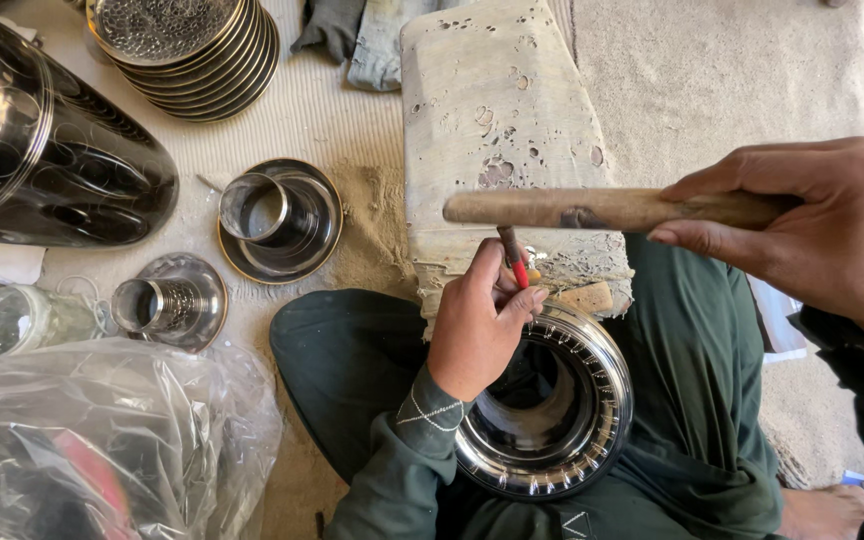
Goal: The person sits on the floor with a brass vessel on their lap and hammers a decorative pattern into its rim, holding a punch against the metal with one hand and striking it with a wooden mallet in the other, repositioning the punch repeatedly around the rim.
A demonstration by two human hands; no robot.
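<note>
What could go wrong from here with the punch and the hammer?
1. The left hand pinches the short punch close to its top; a stray blow from the hammer handle in the right hand may hit fingers.
2. The steel bowl rests on the lap against the block, so it may shift.

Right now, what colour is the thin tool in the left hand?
Red, with a dark tip: the thin tool, pinched in the left hand; head view.
</note>
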